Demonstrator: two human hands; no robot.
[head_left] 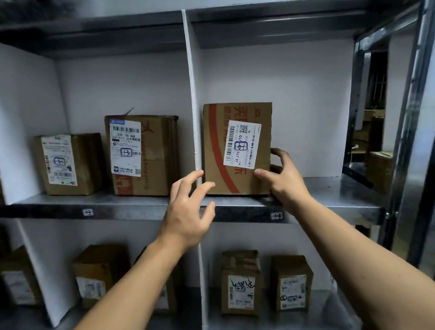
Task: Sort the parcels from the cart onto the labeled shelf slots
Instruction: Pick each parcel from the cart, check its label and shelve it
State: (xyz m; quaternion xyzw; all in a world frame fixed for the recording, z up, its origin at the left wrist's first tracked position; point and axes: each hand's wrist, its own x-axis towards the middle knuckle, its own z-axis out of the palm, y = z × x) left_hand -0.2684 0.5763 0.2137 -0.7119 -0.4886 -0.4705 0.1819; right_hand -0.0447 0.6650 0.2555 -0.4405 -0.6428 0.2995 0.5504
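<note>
Right hand: fingers curled on the lower right corner of the parcel, thumb on its front face; it seems to grip it lightly.
Left hand: fingers spread apart, holding nothing, tips just beside the parcel's lower left corner and the white divider.
Parcel place: upright on the upper shelf, right slot, close against the divider, label facing out.
Slot tag: the handwritten mark looks the same as on the parcel's label.
Progress: this parcel appears placed; several slots already hold boxes. The cart is not in view, so what is left I cannot tell.
Neighbours: two boxes in the left slot, more boxes below.
Obstacles: none; the right slot has free room.
</note>
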